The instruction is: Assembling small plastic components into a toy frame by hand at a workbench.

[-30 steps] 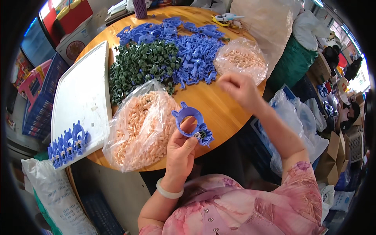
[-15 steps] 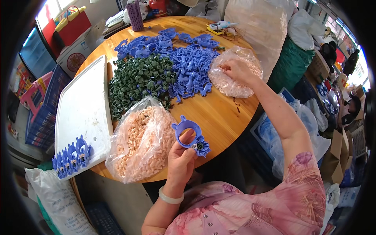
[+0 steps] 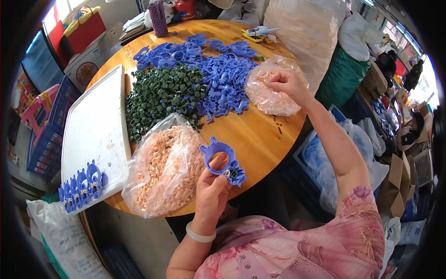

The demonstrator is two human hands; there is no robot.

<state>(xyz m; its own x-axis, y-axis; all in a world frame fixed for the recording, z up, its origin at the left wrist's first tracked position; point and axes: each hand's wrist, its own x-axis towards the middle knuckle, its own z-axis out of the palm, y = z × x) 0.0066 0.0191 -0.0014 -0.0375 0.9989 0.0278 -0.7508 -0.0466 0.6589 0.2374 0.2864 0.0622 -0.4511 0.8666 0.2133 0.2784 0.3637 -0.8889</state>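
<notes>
My left hand (image 3: 211,188) grips a blue plastic ring-shaped toy part (image 3: 207,153) with small ears and a dark green piece set at its lower end. Over the far right bag of small peach pieces (image 3: 274,100), my right hand (image 3: 290,86) has its fingers pinched together; whatever they hold is too small to make out. A larger clear bag of peach pieces (image 3: 162,172) lies left of my left hand. Beyond it is a heap of dark green pieces (image 3: 162,95), beside a pile of small blue parts (image 3: 226,81). More blue ring parts (image 3: 169,53) lie at the back.
On the left, a white board (image 3: 95,135) overlaps the round wooden table (image 3: 260,144); a row of blue assembled pieces (image 3: 83,186) stands at its near end. A purple holder (image 3: 158,18) and a white-and-blue tool (image 3: 261,30) are at the far edge. Plastic bags (image 3: 320,158) crowd the right side.
My right hand has lifted a little out of the far bag, its fingers now above the peach pieces. The left hand keeps hold of the blue part, almost unmoved.
</notes>
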